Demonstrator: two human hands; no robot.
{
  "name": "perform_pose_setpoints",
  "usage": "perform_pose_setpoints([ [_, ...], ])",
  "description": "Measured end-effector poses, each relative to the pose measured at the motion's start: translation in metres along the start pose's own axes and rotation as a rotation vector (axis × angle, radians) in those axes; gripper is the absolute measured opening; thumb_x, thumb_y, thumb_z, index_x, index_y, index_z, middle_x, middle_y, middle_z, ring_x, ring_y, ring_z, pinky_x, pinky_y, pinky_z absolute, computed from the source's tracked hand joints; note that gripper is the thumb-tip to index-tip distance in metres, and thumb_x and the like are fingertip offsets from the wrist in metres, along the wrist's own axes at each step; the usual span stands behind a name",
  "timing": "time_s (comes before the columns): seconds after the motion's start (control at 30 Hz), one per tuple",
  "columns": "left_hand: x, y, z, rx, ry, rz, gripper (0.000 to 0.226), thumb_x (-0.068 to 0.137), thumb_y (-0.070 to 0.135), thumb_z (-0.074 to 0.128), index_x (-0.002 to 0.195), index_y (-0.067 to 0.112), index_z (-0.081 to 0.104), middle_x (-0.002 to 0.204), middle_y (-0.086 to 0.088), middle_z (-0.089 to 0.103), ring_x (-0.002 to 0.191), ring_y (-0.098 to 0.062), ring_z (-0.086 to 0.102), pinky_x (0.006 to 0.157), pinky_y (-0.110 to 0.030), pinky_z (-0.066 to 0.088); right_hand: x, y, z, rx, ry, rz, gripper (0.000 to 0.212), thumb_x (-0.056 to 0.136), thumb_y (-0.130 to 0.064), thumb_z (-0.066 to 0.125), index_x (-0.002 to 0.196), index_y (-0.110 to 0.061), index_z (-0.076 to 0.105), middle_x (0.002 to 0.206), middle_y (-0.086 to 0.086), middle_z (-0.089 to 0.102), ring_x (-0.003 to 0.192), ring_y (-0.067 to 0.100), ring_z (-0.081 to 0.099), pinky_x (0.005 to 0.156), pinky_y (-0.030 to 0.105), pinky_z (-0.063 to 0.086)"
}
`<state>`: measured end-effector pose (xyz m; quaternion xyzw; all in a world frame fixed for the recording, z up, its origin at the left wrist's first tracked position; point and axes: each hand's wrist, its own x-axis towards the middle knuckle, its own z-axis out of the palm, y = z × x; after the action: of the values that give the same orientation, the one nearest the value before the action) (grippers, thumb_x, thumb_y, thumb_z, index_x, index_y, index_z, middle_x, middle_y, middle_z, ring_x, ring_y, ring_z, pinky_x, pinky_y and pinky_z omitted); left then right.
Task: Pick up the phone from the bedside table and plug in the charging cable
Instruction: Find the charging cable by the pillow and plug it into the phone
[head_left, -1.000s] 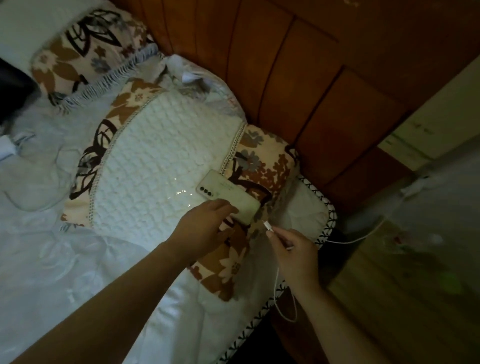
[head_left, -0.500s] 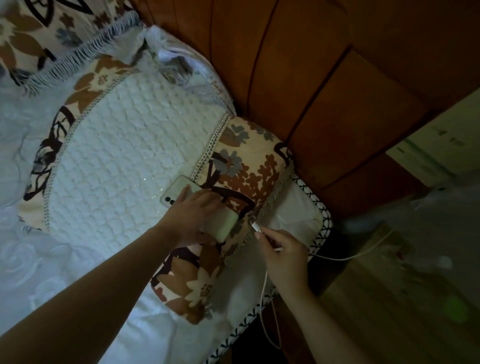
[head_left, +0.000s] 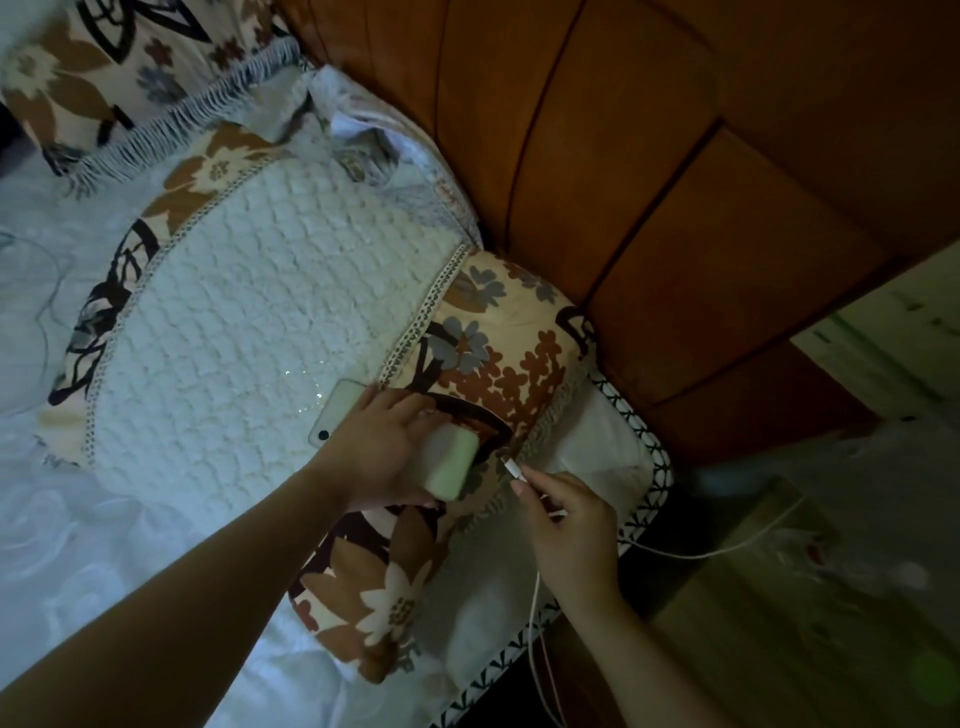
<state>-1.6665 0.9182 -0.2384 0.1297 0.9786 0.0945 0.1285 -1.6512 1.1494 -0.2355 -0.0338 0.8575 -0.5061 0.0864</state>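
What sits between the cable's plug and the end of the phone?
Nothing but a narrow strip of flowered pillow, seen in the head view; the plug has not reached the phone.

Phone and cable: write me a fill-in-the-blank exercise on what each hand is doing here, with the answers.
1. The left hand grips the ____.
2. The right hand pinches the plug of the white ____.
3. The phone lies on a ____ with a flower print.
4. The plug is ____ yet in the phone.

Missing words: phone; cable; pillow; not
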Motion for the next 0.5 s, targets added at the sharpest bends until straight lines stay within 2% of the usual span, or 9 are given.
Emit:
perform_pose_setpoints([
  [0.07, -0.008, 0.001, -0.005, -0.093, 0.046, -0.059, 0.092, 0.053, 0.067, 0.068, 0.132, 0.031, 0.040, 0.130, -0.003, 0.048, 0.118, -0.027, 0.040, 0.101, -0.044, 0.028, 0.000, -0.004, 0.002, 0.004, -0.012, -0.009, 0.023, 0.083, -0.016, 0.067, 0.105, -0.025, 0.070, 0.078, -0.007, 0.065, 0.072, 0.005, 0.060, 0.055, 0.014, 0.047],
  [0.17, -0.025, 0.003, -0.015, -0.252, 0.062, -0.162, 0.090, 0.051, 0.068, 0.068, 0.130, 0.035, 0.040, 0.126, 0.001, 0.049, 0.112, -0.023, 0.041, 0.089, -0.034, 0.035, 0.000, -0.014, 0.003, -0.013, -0.049, -0.043, 0.024, 0.083, -0.014, 0.068, 0.105, -0.022, 0.070, 0.076, -0.011, 0.063, 0.073, 0.004, 0.059, 0.055, 0.011, 0.045],
  [0.37, -0.068, 0.013, -0.035, -0.391, 0.139, -0.236, 0.088, 0.052, 0.067, 0.071, 0.129, 0.033, 0.044, 0.121, 0.001, 0.051, 0.105, -0.017, 0.045, 0.081, -0.031, 0.040, -0.003, -0.046, -0.003, -0.068, -0.173, -0.142, 0.022, 0.083, -0.015, 0.067, 0.105, -0.020, 0.070, 0.079, -0.009, 0.062, 0.071, 0.002, 0.058, 0.058, 0.007, 0.043],
  [0.5, -0.092, 0.024, -0.063, -0.439, 0.234, -0.264, 0.088, 0.052, 0.073, 0.067, 0.129, 0.037, 0.044, 0.118, 0.004, 0.051, 0.103, -0.014, 0.047, 0.081, -0.030, 0.042, -0.009, -0.076, -0.012, -0.095, -0.269, -0.241, 0.022, 0.084, -0.019, 0.067, 0.106, -0.019, 0.070, 0.085, -0.006, 0.064, 0.076, 0.004, 0.059, 0.063, 0.012, 0.047],
])
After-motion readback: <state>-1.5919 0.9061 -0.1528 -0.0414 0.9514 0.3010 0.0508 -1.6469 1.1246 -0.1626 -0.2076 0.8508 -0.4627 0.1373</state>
